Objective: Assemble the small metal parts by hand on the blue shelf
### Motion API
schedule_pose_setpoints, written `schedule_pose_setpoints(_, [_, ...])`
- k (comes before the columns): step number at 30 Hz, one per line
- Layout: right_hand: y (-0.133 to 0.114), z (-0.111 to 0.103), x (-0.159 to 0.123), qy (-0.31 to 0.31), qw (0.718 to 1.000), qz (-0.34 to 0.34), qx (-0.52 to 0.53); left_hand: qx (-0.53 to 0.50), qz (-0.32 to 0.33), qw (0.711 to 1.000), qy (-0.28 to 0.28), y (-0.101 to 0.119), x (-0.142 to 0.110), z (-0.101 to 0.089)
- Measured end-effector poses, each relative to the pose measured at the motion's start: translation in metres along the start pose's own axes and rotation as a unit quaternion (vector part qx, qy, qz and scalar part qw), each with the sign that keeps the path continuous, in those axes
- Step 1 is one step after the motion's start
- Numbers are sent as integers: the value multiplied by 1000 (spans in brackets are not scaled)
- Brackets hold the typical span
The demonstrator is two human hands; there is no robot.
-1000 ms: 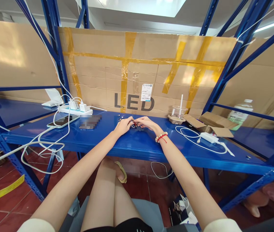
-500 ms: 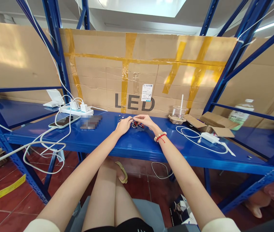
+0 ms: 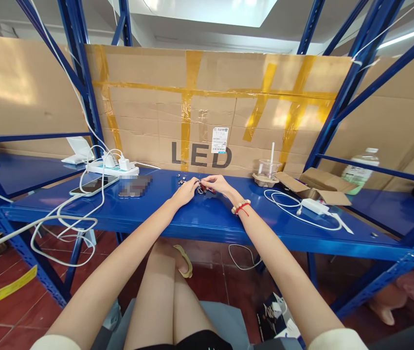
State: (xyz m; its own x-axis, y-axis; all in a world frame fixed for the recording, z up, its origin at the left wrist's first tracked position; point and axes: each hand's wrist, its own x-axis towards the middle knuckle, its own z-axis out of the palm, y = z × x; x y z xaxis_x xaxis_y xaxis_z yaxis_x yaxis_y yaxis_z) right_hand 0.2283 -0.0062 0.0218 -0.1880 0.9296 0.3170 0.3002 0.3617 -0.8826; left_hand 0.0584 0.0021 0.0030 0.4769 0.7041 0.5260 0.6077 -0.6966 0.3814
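Observation:
Both hands meet over the blue shelf top [image 3: 163,204], near its middle. My left hand [image 3: 186,192] has its fingers closed at the tips, around something too small to name. Facing it, my right hand [image 3: 218,184] is pinched, its fingertips almost touching those of the left. Just below the fingertips lies a small cluster of red and dark pieces [image 3: 207,190], partly hidden by the hands. A few tiny dark and shiny bits [image 3: 181,180] are scattered behind my left hand. A beaded bracelet [image 3: 241,206] with a red cord is on my right wrist.
At left are a white power strip [image 3: 112,168] with chargers, a phone [image 3: 95,186] and looped white cables. At right stand a plastic cup [image 3: 268,170] with a straw, an open cardboard box [image 3: 323,182] and a white adapter [image 3: 315,206]. A large cardboard panel [image 3: 141,121] closes the back.
The fingertips of both hands have drawn slightly closer and lower over the small pieces. My right fingers have shifted a little, now more pinched. The whole view has moved slightly.

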Motion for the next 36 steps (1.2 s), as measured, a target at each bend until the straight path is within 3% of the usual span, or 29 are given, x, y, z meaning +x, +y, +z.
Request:
schedule_pose_setpoints(10, [-3, 4, -8, -18, 999, 38, -5, 31, -22, 999, -17, 15, -8, -12])
schedule_pose_setpoints(19, [-2, 0, -8, -66, 996, 68, -1, 47, -5, 999, -1, 16, -9, -13])
schedule_pose_setpoints(28, [-3, -1, -8, -74, 991, 105, 25, 38, -17, 999, 10, 17, -8, -12])
schedule_pose_setpoints(33, [-7, 4, -6, -44, 994, 97, 11, 38, -34, 999, 11, 15, -5, -9])
schedule_pose_setpoints(36, [-8, 5, -5, -23, 998, 52, -2, 28, -49, 998, 10, 14, -4, -8])
